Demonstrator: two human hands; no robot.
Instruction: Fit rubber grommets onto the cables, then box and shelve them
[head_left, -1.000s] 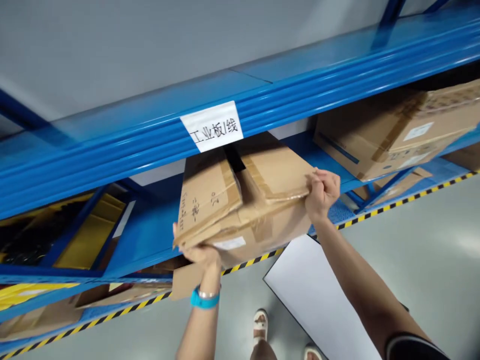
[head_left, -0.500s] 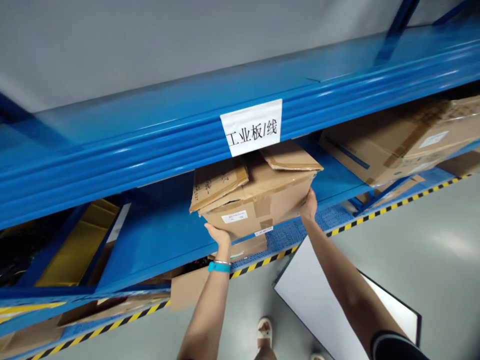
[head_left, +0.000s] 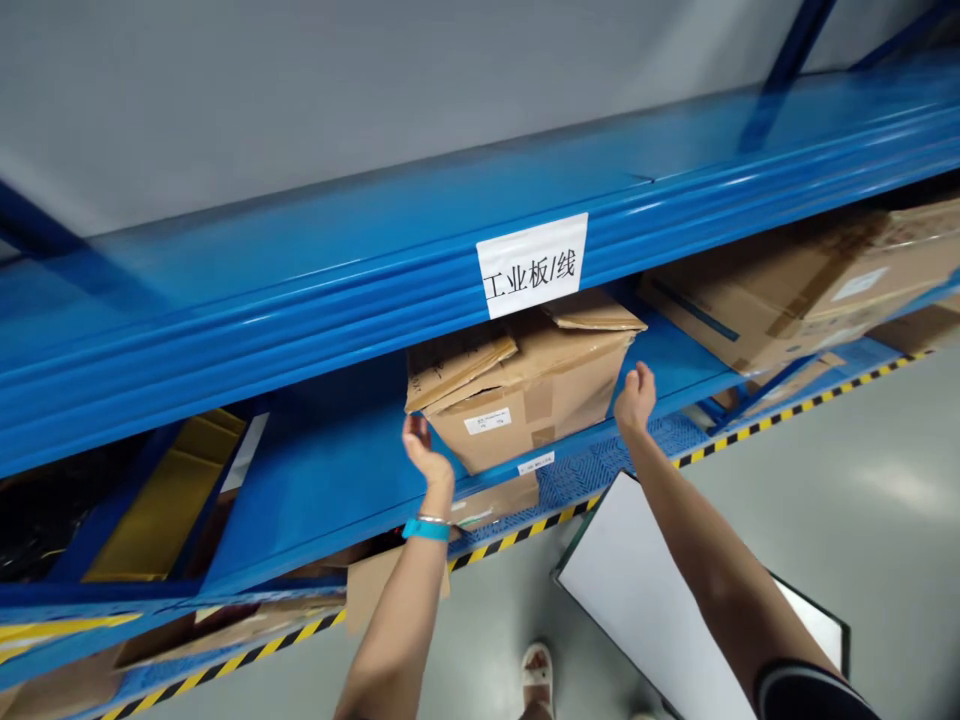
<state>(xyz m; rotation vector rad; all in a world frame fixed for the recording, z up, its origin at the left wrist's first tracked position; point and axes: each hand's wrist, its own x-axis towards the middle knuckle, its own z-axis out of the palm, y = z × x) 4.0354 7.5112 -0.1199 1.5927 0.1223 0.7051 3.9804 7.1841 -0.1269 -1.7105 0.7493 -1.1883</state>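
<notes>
A cardboard box (head_left: 555, 400) with raised flaps and a white sticker on its front rests on the blue shelf (head_left: 322, 460), partly under the upper beam. My left hand (head_left: 427, 452), wearing a turquoise wristband, is open beside the box's left front corner; whether a fingertip still touches it I cannot tell. On the other side, my right hand (head_left: 636, 398) is open, its fingers a little bent, with a gap between it and the box. Neither hand holds anything.
Above the box runs a blue beam with a white label (head_left: 532, 265). A larger cardboard box (head_left: 795, 290) sits to the right, and a yellow folder-like item (head_left: 161, 490) to the left. Yellow-black tape (head_left: 517, 535) edges the lower shelf; a white board (head_left: 660, 590) is near the floor.
The box has gone slightly deeper onto the shelf. Both hands have come off its lower front sides and moved outward. The view has shifted a little.
</notes>
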